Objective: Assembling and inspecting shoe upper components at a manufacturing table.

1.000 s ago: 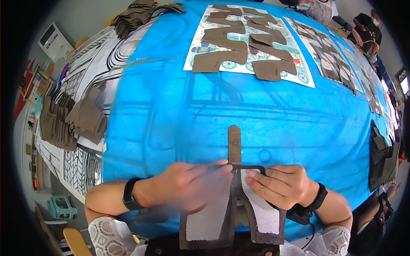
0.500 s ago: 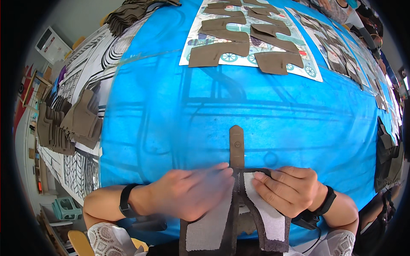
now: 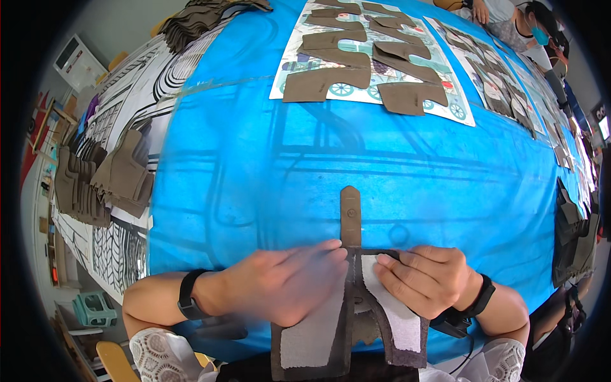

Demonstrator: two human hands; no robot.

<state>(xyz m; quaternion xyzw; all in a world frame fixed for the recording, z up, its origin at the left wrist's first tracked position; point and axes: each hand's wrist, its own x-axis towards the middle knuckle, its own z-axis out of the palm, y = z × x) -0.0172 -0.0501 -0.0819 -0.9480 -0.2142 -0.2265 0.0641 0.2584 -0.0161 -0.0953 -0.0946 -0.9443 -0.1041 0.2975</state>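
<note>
In front of me, at the table's near edge, is a dark brown leather-like piece with two pale grey backing panels, its underside facing up. A brown strap with a pointed end and a small round mark runs away from its top, flat on the blue cover. My left hand lies over the left panel, slightly blurred, its fingertips closed on the top edge beside the strap's base. My right hand pinches the upper right edge, fingers curled over the right panel. The left thumb is hidden.
Brown cut pieces lie in rows on a printed sheet ahead. More stacks stand at left, far left and right. A masked person sits at the far right. A dark device is by my right wrist.
The view has shifted slightly, and more of the person at the far right shows. Both hands keep their grip on the piece almost unmoved.
</note>
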